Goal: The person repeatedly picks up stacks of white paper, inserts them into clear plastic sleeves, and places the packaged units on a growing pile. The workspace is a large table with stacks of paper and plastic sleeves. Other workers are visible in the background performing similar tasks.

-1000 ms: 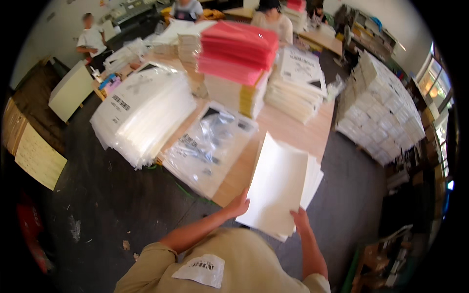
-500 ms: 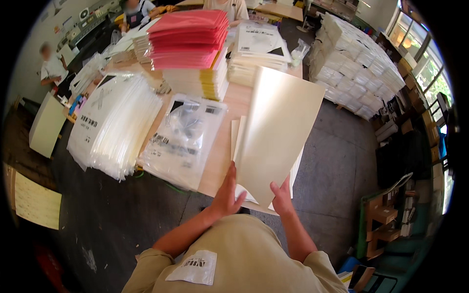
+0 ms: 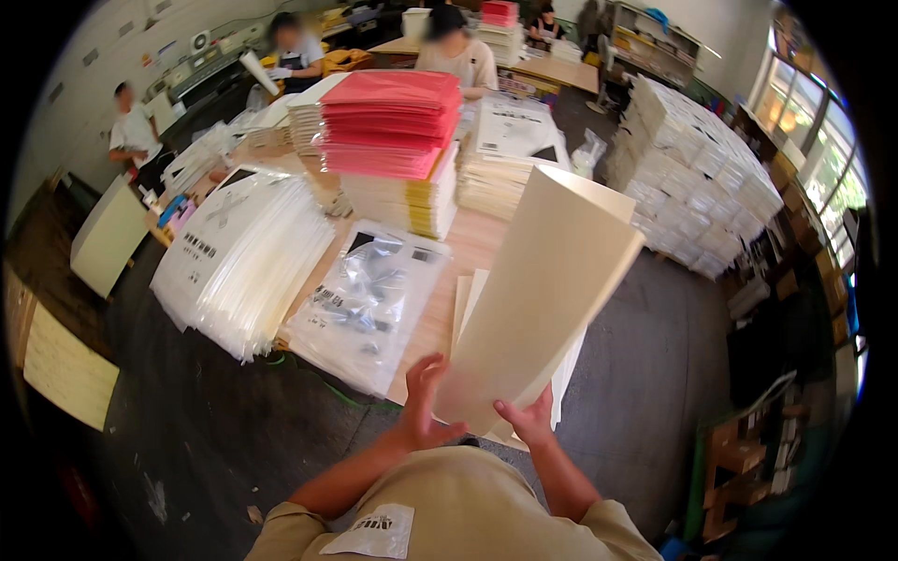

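A cream sheaf of paper [image 3: 538, 290], curled lengthwise, stands tilted up over the table's near right corner. My right hand [image 3: 531, 417] grips its lower right edge, thumb across the front and most fingers hidden behind. At the lower left corner is my left hand [image 3: 421, 407], fingers apart and curved beside the edge; whether it touches the paper is hard to see. Under and behind the sheaf, more cream sheets [image 3: 465, 297] lie on the table. Left of them lies a pile of clear printed plastic bags [image 3: 369, 309].
A thick stack of bagged white packets [image 3: 238, 252] leans at the table's left. Red packets [image 3: 393, 117] are piled high behind, beside another white stack [image 3: 510, 154]. Several people work beyond the table [image 3: 421, 351]. A large wrapped pallet load [image 3: 692, 178] stands at the right.
The sheaf has curled more and tilted to the right. My left hand's fingers have spread away from its edge, while my right hand still grips it. The view has tipped up.
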